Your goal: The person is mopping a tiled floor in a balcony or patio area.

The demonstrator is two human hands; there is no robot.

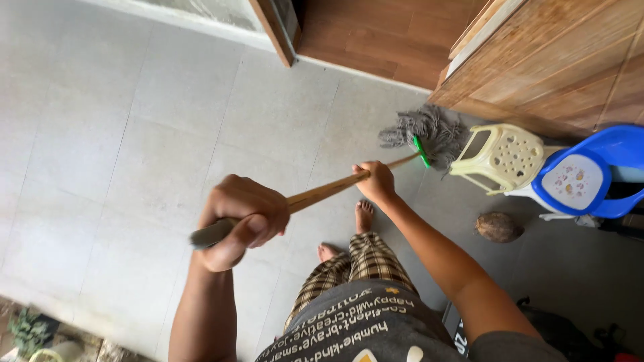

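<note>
Pale grey tiled floor (pixel 121 134) in even daylight. Brown wooden floor (pixel 376 33) beyond doorway, dark door frame post (pixel 275 30) at threshold. Wooden cabinet (pixel 557 60) upper right. Cream plastic stool (pixel 500 157) beside blue child's chair (pixel 590 174). Brown coconut (pixel 498 227) on tiles nearby.

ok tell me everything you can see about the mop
The mop has a long wooden-looking handle with a grey grip end and a head of grey strings joined by a green clamp. It slants across the grey tiled floor, strings down beside a cream plastic stool. The left hand grips the top end, the right hand grips midway.
</note>
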